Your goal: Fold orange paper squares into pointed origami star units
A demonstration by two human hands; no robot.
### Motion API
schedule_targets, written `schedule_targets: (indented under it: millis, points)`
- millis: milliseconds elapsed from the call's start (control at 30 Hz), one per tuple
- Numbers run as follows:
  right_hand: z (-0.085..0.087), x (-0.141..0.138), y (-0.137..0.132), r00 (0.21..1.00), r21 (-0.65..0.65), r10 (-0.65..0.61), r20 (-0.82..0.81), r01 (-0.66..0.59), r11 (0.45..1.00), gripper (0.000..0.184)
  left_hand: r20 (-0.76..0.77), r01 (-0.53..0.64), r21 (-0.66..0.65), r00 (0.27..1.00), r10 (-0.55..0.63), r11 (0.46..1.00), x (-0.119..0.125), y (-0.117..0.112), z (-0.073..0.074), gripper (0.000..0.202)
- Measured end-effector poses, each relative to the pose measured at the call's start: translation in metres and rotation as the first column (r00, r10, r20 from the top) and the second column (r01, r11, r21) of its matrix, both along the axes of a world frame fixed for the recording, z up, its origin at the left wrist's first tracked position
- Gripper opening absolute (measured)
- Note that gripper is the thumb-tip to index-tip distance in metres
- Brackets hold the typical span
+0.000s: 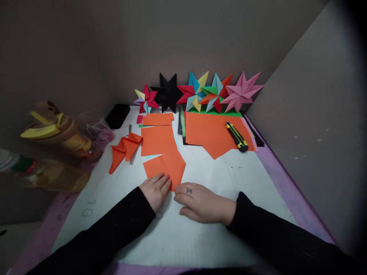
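Observation:
An orange paper square [169, 164] lies on the white cutting mat [200, 233], turned like a diamond. My left hand [156, 189] rests with its fingers lying on the paper's near left edge. From the right, my right hand [200, 202] pinches the paper's near corner with its fingertips against the mat. Both arms are in black sleeves.
Folded orange pieces [124, 149] lie at the left, more orange sheets [215, 131] behind. A yellow and black utility knife [236, 136] lies on the big sheet. Several paper stars [200, 91] lean on the back wall. A black case [117, 115], bottle and jar stand left.

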State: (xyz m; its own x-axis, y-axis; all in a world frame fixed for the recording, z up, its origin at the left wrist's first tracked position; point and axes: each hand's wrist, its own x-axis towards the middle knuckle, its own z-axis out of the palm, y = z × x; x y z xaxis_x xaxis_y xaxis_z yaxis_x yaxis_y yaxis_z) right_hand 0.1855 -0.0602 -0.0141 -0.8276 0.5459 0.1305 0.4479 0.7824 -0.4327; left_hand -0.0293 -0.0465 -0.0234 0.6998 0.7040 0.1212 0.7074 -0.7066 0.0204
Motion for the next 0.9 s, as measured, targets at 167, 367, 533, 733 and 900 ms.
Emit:
schedule_targets:
  millis: [167,367,533,733,900]
  points:
    - [-0.002,0.001,0.002,0.993,-0.046,-0.085,0.081,0.089,0.995,0.053,0.215,-0.162,-0.090,0.960,0.178,0.983,-0.006,0.012,-0.002,0.020]
    - [-0.006,0.002,0.002,0.986,-0.079,-0.080,0.149,0.092,0.993,0.053,0.143,-0.378,-0.261,0.895,0.423,0.888,-0.010,0.026,0.008,0.021]
    - [-0.007,0.002,0.001,0.986,-0.072,-0.079,0.150,0.091,0.993,0.052,0.122,-0.372,-0.312,0.897,0.426,0.874,-0.009,0.030,0.008,0.017]
    - [-0.007,0.001,0.001,0.985,-0.075,-0.080,0.150,0.092,0.993,0.052,0.118,-0.397,-0.317,0.885,0.451,0.861,-0.010,0.032,0.005,0.017]
    - [-0.005,0.000,0.001,0.984,-0.079,-0.067,0.162,0.081,0.994,0.056,0.109,-0.392,-0.307,0.891,0.442,0.867,-0.009,0.032,0.006,0.017]
